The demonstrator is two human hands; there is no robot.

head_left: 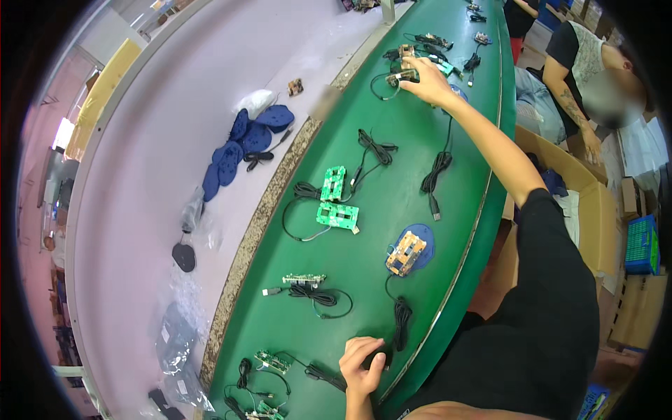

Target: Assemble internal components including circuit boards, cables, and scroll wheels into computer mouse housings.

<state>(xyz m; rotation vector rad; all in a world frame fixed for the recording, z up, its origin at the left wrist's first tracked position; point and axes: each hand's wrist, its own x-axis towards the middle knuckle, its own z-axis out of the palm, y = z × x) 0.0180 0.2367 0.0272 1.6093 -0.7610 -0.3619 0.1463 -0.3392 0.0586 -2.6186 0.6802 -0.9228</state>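
Observation:
My right hand (427, 82) reaches to the far end of the green belt, its thumb and fingers closed on a small circuit board (393, 78) with a looped cable. My left hand (361, 364) is low in the view near the belt's close edge. Its fingers are curled against a dark thing (379, 354) whose kind I cannot make out. Just beyond it lies a bundled black cable (402, 323), leading to a tan circuit board (406, 253) on a blue oval pad (425, 238). Two green circuit boards (337, 215) with cables lie mid-belt.
More boards with cables lie nearer, including one green board (271, 361). On the pale side table (140, 210) are blue oval pads (227, 161) and clear plastic bags (175, 343). At right, another person's arm (570, 105) is over a cardboard box (591, 210).

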